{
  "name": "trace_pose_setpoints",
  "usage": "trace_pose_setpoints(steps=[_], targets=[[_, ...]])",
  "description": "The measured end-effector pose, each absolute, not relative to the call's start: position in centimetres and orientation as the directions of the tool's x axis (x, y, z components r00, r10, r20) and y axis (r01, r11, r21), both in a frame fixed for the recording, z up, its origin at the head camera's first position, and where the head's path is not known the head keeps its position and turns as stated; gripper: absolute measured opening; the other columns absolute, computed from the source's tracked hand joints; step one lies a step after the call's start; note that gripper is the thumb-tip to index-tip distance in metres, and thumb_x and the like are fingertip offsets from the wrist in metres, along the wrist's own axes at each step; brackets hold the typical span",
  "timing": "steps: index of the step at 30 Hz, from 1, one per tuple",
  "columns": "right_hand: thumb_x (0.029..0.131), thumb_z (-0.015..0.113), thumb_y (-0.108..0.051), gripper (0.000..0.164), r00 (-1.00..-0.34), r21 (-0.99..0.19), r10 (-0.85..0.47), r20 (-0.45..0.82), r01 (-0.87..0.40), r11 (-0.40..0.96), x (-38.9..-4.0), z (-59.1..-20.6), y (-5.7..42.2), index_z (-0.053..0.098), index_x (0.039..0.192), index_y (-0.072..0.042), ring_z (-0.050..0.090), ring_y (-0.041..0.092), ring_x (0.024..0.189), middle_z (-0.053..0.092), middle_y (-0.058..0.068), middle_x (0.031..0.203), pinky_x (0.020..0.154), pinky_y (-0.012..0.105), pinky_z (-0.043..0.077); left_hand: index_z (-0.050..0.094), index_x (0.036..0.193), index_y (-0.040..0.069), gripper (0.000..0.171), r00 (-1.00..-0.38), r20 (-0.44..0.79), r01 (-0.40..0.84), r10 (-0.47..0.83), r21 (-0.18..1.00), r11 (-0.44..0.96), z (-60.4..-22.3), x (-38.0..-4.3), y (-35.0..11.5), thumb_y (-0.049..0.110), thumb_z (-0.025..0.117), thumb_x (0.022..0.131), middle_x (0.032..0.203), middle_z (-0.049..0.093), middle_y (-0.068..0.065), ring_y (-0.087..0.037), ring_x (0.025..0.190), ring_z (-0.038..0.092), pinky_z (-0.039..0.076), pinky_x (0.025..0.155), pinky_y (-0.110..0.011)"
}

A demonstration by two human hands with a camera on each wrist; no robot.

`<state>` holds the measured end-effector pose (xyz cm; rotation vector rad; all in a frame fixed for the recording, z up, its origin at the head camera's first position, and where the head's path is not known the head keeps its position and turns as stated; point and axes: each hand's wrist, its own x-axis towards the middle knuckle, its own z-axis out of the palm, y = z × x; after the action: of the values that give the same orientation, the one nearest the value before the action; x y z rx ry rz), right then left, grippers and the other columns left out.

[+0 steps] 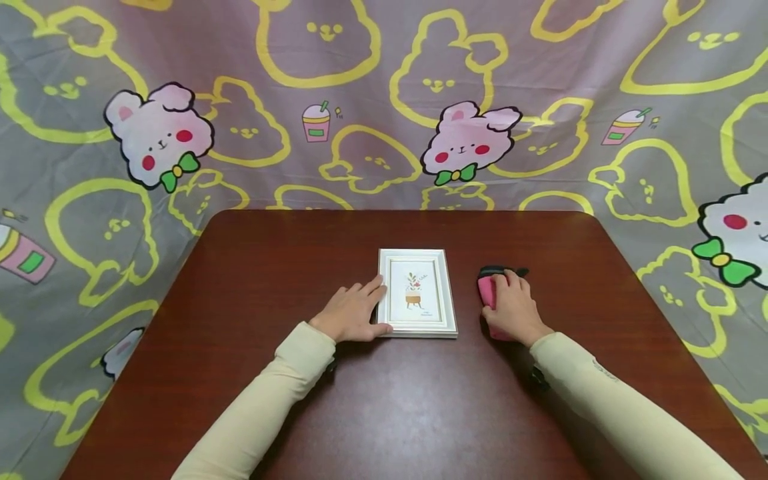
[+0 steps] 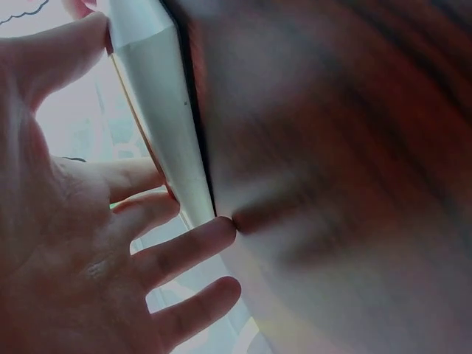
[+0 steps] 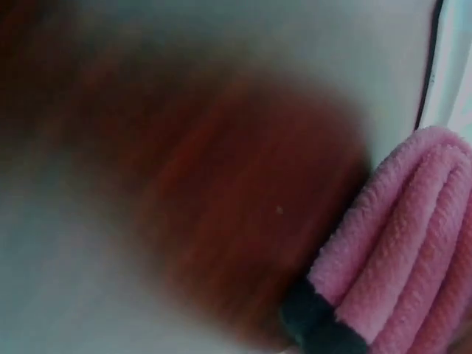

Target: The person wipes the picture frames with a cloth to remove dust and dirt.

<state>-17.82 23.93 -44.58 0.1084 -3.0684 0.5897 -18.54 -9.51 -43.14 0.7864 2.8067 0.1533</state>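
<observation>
A white picture frame [image 1: 451, 313] with a potted-plant print lies flat, face up, on the dark wooden table [image 1: 384, 413]. My left hand [image 1: 351, 313] rests at its left side, fingers spread and touching the edge, thumb at the near left corner. In the left wrist view that hand [image 2: 74, 243] shows its fingers fairly straight against the frame's side [image 2: 162, 96]. To the right of the frame, my right hand [image 1: 513, 310] grips a folded pink fuzzy cloth [image 1: 486, 291] with a black edge from above. Its plush folds and dark band show in the right wrist view, where the cloth [image 3: 398, 243] hides most of the hand.
Behind the table hangs a curtain [image 1: 372, 100] printed with bunnies and yellow outlines, meeting its far edge and continuing along both sides. A small dark tab [image 1: 523, 272] sticks out beyond the right fingers.
</observation>
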Motion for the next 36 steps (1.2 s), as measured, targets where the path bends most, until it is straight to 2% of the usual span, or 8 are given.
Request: trace_pose_setpoints(steps=[4,8,13,18,23,27,30,36], targets=[[0.081,0.065,-0.013,0.058,-0.996,-0.44,-0.077,0.04,-0.086,0.894,-18.1,-44.0,24.2,0.046,0.131,0.01,0.041,0.056,0.124,0.04,0.037,0.141,0.1,0.067,0.039,0.033,0.156,0.013,0.088,-0.832,-0.193,0.494,0.52,0.167,0.853,-43.5,-18.4,-9.4,0.064,0.057,0.089,0.167,0.022,-0.003,-0.035,0.143,0.042,0.036,0.112,-0.055],[0.084,0.066,-0.014,0.057,-0.997,-0.526,-0.073,0.002,-0.064,0.848,-18.4,-43.1,24.4,0.046,0.132,0.01,0.05,0.048,0.115,0.047,0.034,0.134,0.099,0.061,0.043,0.033,0.156,0.014,0.087,-0.832,-0.187,0.495,0.522,0.175,0.851,-43.6,-18.2,-9.3,0.063,0.058,0.089,0.167,0.023,-0.003,-0.034,0.142,0.043,0.037,0.112,-0.056],[0.087,0.064,-0.016,0.058,-0.998,-0.597,-0.065,-0.007,-0.048,0.801,-19.0,-41.8,23.6,0.044,0.137,0.007,0.049,0.042,0.117,0.049,0.029,0.134,0.101,0.058,0.044,0.035,0.155,0.013,0.087,-0.83,-0.189,0.498,0.524,0.172,0.85,-43.6,-18.2,-9.4,0.062,0.059,0.088,0.167,0.024,-0.004,-0.034,0.141,0.044,0.038,0.111,-0.055],[0.084,0.064,-0.013,0.056,-0.991,-0.608,-0.109,0.084,-0.137,0.782,-20.5,-41.0,21.7,0.047,0.134,0.007,0.046,0.042,0.122,0.048,0.029,0.135,0.105,0.059,0.04,0.036,0.154,0.012,0.086,-0.831,-0.184,0.498,0.524,0.173,0.85,-43.3,-18.2,-9.5,0.062,0.059,0.088,0.166,0.025,-0.006,-0.035,0.141,0.044,0.039,0.11,-0.054],[0.083,0.064,-0.016,0.057,-0.966,-0.512,-0.239,0.095,-0.253,0.821,-21.7,-41.9,19.4,0.048,0.134,0.004,0.038,0.049,0.133,0.039,0.031,0.146,0.108,0.064,0.035,0.036,0.154,0.013,0.085,-0.834,-0.178,0.494,0.522,0.178,0.851,-43.1,-18.3,-9.5,0.061,0.06,0.088,0.166,0.025,-0.005,-0.035,0.14,0.045,0.039,0.11,-0.055],[0.086,0.069,-0.032,0.069,-0.927,-0.337,-0.376,0.013,-0.358,0.871,-21.8,-43.0,18.0,0.045,0.142,-0.001,0.024,0.049,0.144,0.029,0.029,0.156,0.107,0.068,0.032,0.035,0.154,0.013,0.085,-0.829,-0.18,0.5,0.529,0.183,0.846,-43.2,-18.4,-9.4,0.061,0.059,0.088,0.166,0.024,-0.005,-0.036,0.141,0.044,0.039,0.11,-0.055],[0.087,0.069,-0.043,0.079,-0.878,-0.214,-0.479,-0.026,-0.463,0.86,-21.5,-43.4,17.3,0.041,0.147,0.0,0.017,0.047,0.149,0.025,0.027,0.16,0.111,0.068,0.027,0.035,0.154,0.013,0.086,-0.83,-0.177,0.501,0.529,0.182,0.846,-43.3,-18.4,-9.5,0.062,0.059,0.088,0.166,0.025,-0.005,-0.036,0.14,0.044,0.039,0.11,-0.055],[0.093,0.063,-0.036,0.075,-0.815,-0.089,-0.579,0.021,-0.579,0.811,-21.5,-43.5,16.6,0.039,0.145,0.012,0.024,0.049,0.148,0.031,0.033,0.156,0.117,0.064,0.025,0.035,0.155,0.013,0.087,-0.837,-0.168,0.493,0.521,0.181,0.851,-43.4,-18.5,-9.7,0.062,0.06,0.088,0.166,0.024,-0.005,-0.036,0.14,0.044,0.04,0.109,-0.055]])
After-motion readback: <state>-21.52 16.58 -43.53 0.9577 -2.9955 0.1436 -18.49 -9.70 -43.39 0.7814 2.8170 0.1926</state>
